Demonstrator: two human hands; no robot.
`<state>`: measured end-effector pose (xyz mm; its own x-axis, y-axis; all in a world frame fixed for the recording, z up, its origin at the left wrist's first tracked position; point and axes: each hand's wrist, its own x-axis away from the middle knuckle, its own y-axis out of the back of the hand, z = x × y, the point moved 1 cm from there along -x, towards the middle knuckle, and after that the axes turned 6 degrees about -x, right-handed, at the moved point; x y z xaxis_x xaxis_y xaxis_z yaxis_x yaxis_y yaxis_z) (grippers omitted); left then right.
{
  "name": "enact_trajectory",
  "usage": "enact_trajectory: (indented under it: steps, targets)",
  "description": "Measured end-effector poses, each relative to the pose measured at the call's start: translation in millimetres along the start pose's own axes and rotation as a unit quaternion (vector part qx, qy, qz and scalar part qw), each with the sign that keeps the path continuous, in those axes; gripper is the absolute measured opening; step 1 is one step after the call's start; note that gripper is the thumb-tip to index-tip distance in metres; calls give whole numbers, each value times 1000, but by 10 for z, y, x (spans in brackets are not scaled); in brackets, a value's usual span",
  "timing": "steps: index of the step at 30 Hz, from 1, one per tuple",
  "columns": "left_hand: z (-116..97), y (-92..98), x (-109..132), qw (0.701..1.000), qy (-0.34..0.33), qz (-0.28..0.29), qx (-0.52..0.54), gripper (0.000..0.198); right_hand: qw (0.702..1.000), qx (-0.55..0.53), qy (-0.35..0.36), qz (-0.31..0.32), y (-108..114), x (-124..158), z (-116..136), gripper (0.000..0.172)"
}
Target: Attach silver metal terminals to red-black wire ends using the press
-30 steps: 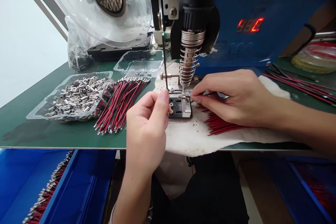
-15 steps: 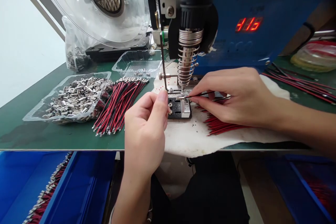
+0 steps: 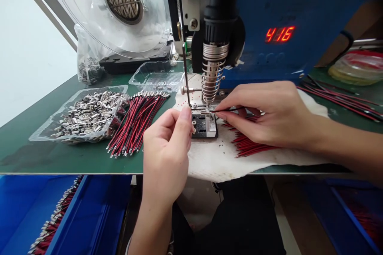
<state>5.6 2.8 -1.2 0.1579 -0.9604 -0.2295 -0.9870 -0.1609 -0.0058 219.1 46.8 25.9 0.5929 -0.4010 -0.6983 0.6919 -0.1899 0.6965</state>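
Observation:
My right hand [image 3: 269, 113] pinches a thin red-and-black wire [image 3: 226, 110] between thumb and fingertips. The wire's tip reaches a small silver connector [image 3: 206, 112] seated on the metal fixture [image 3: 211, 126]. Directly above the connector stands the soldering iron [image 3: 213, 73], wrapped in a spring, its tip close to the joint. My left hand [image 3: 167, 147] is closed beside the fixture's left edge, thumb laid over curled fingers. Whatever those fingers hold, if anything, is hidden. Under my right hand a bundle of red wires [image 3: 247, 145] lies on a white cloth [image 3: 215, 165].
On the left are a clear tray of metal connectors [image 3: 89, 117] and a pile of wires with connectors [image 3: 136, 123]. Behind sits another clear tray [image 3: 158, 75]. The blue machine [image 3: 257, 63] has a lit red display [image 3: 280, 34]. Blue bins [image 3: 98, 211] stand below the table edge.
The camera view has shifted slightly, so the scene sits a little lower. Both hands keep nearly the same pose, the right one still pinching the wire at the connector.

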Motion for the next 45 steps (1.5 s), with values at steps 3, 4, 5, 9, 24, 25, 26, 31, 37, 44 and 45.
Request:
enact_trajectory:
  steps: [3, 4, 5, 9, 24, 25, 26, 31, 37, 44, 45]
  targets:
    - [-11, -2, 4, 1000, 6, -2, 5, 44, 1000, 1, 8, -3, 12, -6, 9, 11]
    - [-13, -4, 4, 1000, 9, -2, 4, 44, 1000, 4, 8, -2, 16, -9, 11, 12]
    - [-15, -5, 2, 1000, 11, -2, 3, 44, 1000, 7, 7, -1, 21, -11, 12, 13]
    - [-17, -8, -3, 1000, 8, -4, -1, 45, 1000, 17, 2, -10, 38, -23, 19, 15]
    - [-20, -4, 2, 1000, 7, -1, -1, 44, 998, 46, 19, -33, 50, -22, 26, 14]
    - [-20, -1, 5, 1000, 9, -1, -2, 44, 998, 46, 18, -33, 50, -24, 26, 14]
    - [-21, 2, 8, 1000, 10, -2, -3, 44, 998, 45, 20, -34, 50, -27, 25, 14]
    - [-19, 7, 27, 1000, 4, 2, -7, 44, 998, 56, 30, -26, 48, -37, 20, 17]
    - [9, 6, 11, 1000, 1, 1, -6, 43, 998, 50, 21, -28, 48, -30, 14, 17]
    - [-9, 3, 7, 1000, 3, -5, -1, 44, 998, 53, 28, -30, 48, -29, 21, 15]
    - [-11, -1, 8, 1000, 4, -5, -2, 44, 998, 53, 27, -30, 48, -29, 20, 16]
